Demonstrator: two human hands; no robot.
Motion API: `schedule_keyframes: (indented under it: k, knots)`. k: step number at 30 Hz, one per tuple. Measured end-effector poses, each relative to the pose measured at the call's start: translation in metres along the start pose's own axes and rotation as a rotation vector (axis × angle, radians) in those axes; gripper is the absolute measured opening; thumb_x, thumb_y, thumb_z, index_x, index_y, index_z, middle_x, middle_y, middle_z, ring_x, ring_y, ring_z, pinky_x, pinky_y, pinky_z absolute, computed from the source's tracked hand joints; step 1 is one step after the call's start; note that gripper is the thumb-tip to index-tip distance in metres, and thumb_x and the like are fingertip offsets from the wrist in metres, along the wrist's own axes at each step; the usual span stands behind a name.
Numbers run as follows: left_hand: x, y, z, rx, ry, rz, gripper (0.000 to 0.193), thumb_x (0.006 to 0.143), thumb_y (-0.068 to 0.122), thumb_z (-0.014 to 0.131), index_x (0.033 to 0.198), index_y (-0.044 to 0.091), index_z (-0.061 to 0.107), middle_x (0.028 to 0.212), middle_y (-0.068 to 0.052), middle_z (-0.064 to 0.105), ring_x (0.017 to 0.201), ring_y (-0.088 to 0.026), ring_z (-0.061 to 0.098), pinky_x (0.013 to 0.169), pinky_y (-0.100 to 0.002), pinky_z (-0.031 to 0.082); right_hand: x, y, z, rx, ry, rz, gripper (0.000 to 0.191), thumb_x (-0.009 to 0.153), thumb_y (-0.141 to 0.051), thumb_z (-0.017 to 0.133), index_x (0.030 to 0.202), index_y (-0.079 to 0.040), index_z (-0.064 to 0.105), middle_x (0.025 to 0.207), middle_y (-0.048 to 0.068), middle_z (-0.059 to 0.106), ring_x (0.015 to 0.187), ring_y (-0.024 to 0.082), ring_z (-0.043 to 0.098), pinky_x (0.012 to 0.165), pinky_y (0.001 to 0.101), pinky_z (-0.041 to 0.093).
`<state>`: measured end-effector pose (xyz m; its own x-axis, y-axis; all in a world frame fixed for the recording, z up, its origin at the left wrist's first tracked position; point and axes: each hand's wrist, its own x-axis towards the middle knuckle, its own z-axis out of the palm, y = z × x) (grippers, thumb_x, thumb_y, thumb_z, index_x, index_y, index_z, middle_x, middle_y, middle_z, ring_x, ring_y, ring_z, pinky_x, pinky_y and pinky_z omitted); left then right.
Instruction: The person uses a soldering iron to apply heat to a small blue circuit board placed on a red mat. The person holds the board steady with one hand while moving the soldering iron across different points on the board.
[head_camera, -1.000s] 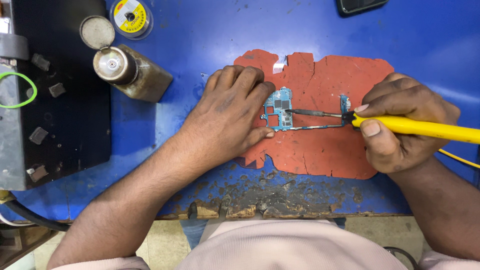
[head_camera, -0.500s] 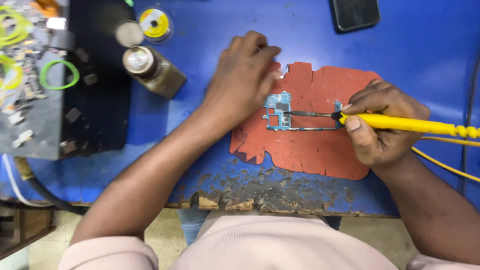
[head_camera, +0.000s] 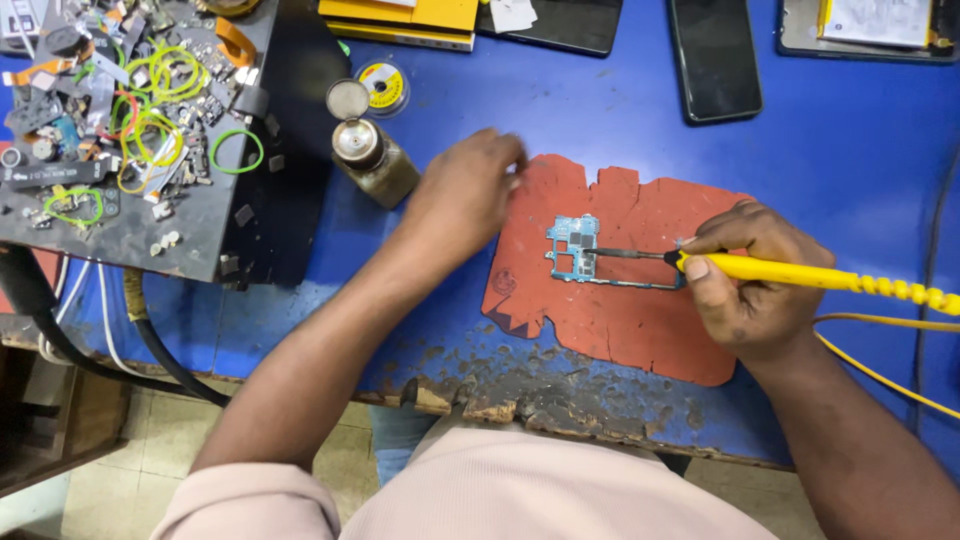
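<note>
Bright, even light from overhead, colours saturated. Shadows soft and short: a faint one under the right hand (head_camera: 752, 290) on the red mat (head_camera: 610, 330), darker shade beside the black tray (head_camera: 200, 245) at left. Mild glare on the metal bottle (head_camera: 372, 160) cap and the dark phone (head_camera: 714, 55) screen. Left hand (head_camera: 465, 195) motion-blurred at the fingers. Circuit board (head_camera: 585, 252) and yellow soldering iron (head_camera: 800, 275) fairly sharp. Slight wide-angle stretch at edges; bottom foreground shirt soft.

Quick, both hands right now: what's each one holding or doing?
Left hand: holds nothing, fingers loosely curled, blurred, beside the red mat.
Right hand: closed on the yellow soldering iron, tip on the circuit board.
</note>
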<state>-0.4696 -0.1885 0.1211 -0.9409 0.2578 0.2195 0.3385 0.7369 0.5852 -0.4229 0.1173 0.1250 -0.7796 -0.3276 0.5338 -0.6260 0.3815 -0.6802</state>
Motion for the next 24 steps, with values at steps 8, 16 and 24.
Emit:
schedule_keyframes:
  k: [8,16,24]
  knots:
    - [-0.02,0.004,-0.05,-0.061,0.213,0.086,0.014,0.098,0.0,0.064,0.11,0.005,0.068,0.103,-0.014,0.068,0.098,-0.036,0.068,0.082,-0.046,0.055,0.014,-0.014,0.007,0.008,0.0,0.033,0.015,0.103,-0.011,0.07,0.095,-0.001,0.064,0.083,0.009,0.066,0.068,0.015,0.063,0.065,0.0265,0.049]
    - [-0.014,-0.016,-0.043,-0.272,-0.087,0.232,0.035,0.088,0.02,0.08,0.116,0.005,0.067,0.111,-0.011,0.064,0.106,-0.033,0.061,0.091,-0.044,0.051,0.028,-0.006,0.041,0.06,0.013,0.015,0.014,0.104,-0.011,0.069,0.098,-0.001,0.063,0.082,0.01,0.066,0.068,0.015,0.063,0.066,0.027,0.05]
    - [-0.018,-0.081,-0.031,-0.018,-0.229,0.194,0.065,0.071,0.034,0.087,0.126,0.01,0.065,0.126,-0.013,0.056,0.121,-0.036,0.052,0.096,-0.051,0.047,0.028,0.034,0.084,0.047,0.019,0.153,0.013,0.107,-0.012,0.066,0.102,-0.001,0.062,0.092,0.012,0.067,0.075,0.015,0.063,0.071,0.0251,0.05]
